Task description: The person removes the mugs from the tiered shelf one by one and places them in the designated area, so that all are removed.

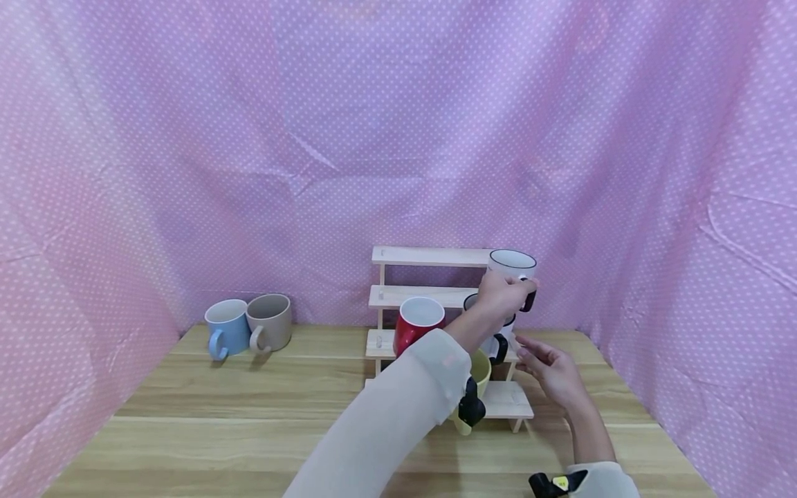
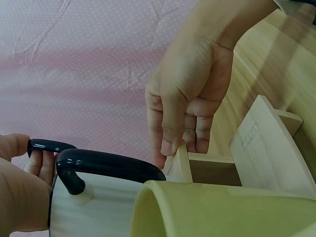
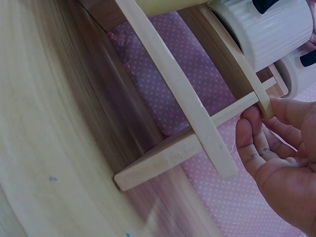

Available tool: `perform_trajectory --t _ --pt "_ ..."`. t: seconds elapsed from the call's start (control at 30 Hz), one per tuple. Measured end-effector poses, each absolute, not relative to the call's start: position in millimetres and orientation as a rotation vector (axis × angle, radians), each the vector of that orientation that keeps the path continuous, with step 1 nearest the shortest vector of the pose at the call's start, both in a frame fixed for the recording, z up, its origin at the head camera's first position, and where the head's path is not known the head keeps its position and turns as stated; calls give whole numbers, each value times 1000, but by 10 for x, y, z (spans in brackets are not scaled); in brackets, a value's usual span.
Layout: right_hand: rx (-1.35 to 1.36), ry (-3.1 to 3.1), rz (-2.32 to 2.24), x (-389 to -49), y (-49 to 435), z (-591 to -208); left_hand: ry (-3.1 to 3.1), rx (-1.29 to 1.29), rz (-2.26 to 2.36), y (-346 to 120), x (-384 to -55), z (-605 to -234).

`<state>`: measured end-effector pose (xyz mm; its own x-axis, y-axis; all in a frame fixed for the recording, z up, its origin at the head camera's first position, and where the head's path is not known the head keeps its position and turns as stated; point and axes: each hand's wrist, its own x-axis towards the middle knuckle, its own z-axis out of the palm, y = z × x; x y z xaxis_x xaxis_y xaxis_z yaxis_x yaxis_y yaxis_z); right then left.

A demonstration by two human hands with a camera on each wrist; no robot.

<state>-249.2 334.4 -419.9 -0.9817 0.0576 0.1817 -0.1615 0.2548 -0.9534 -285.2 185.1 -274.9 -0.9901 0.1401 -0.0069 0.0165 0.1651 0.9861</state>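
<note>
My left hand [image 1: 500,296] holds a white mug [image 1: 512,261] with a black rim and black handle at the right end of the top tier of a stepped wooden rack [image 1: 429,256]. In the left wrist view its fingers curl at the black handle [image 2: 44,144]. My right hand [image 1: 554,373] pinches the right end of a lower rack board [image 3: 266,104] between thumb and fingers. Just below the held mug, a second white mug [image 3: 271,37] with a black handle stands on that board. A yellow mug [image 2: 237,212] sits on the bottom tier, partly hidden by my left sleeve.
A red mug [image 1: 406,335] with a white inside stands on the rack, left of my left forearm. Far left on the wooden table [image 1: 249,436] are a light blue mug [image 1: 233,333] and a grey-beige mug [image 1: 275,328]. Pink dotted cloth [image 1: 349,138] hangs behind and at both sides.
</note>
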Motion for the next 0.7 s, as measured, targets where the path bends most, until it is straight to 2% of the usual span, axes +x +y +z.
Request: perform_trajectory --t 0.7 --pt "152 -2292 1835 -2505 3343 -4213 1933 215 2254 1749 -2946 -2750"
